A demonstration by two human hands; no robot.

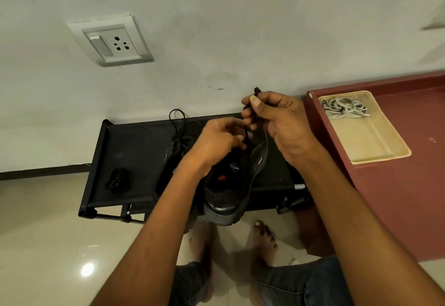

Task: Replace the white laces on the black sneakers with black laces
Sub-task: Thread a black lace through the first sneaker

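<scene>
White laces (344, 109) lie in tray (375, 146) nearby.

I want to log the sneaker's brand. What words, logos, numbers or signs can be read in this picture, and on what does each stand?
No text can be read.
Sneaker tongue: a pale logo patch, too blurred to read.
Sneaker side: a small white mark, too small to read.
Sneaker insole: a red mark, no letters to make out.
Wall socket: no lettering visible.
</scene>
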